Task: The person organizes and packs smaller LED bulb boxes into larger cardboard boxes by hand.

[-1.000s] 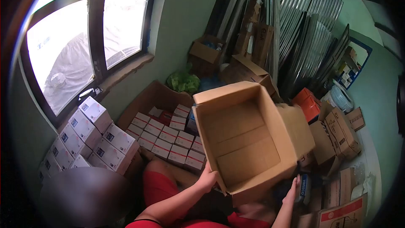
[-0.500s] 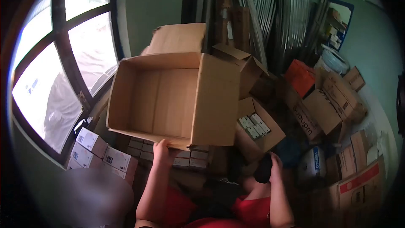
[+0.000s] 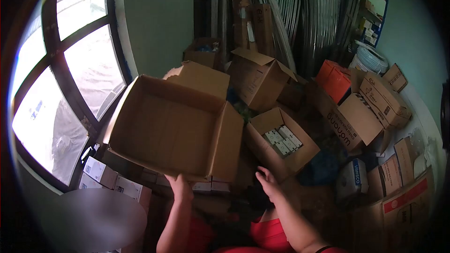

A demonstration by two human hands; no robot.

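Note:
My left hand (image 3: 179, 185) grips the near bottom edge of a large empty cardboard box (image 3: 171, 129), holding it up and tilted with its open top facing me, in front of the window (image 3: 61, 89). My right hand (image 3: 268, 182) is free, fingers spread, just below a smaller open carton (image 3: 262, 126) that holds several small white packs (image 3: 281, 140). Under the raised box lie several white and red small boxes (image 3: 206, 186), mostly hidden.
White boxes (image 3: 105, 175) are stacked below the window at left. Open cartons (image 3: 258, 79), an orange box (image 3: 335, 79) and printed cartons (image 3: 365, 112) crowd the floor to the right. Corrugated metal sheets (image 3: 300, 14) lean against the back wall. A blurred patch covers the lower left.
The big box moved from the middle to the left and now tilts lower. My right hand let go of it and now hovers open near the smaller carton.

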